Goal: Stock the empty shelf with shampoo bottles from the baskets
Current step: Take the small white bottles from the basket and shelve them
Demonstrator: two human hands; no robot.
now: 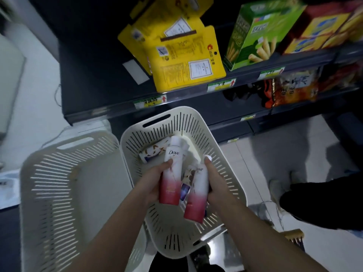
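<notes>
My left hand grips a white-and-pink Dove bottle over the right-hand slotted white basket. My right hand grips a second white-and-pink Dove bottle beside the first. Both bottles point cap-first toward the shelves. Down in that basket lie a white Lux box and another small package, partly hidden by the bottles. A larger white basket stands to the left with nothing visible inside. The dark shelf ahead has bare space at its left part.
Yellow boxes and a green snack box stand on the shelf to the right, with red and yellow boxes beyond. Snack bags fill the lower shelf. A person's dark leg and light shoe are at the right on the tiled floor.
</notes>
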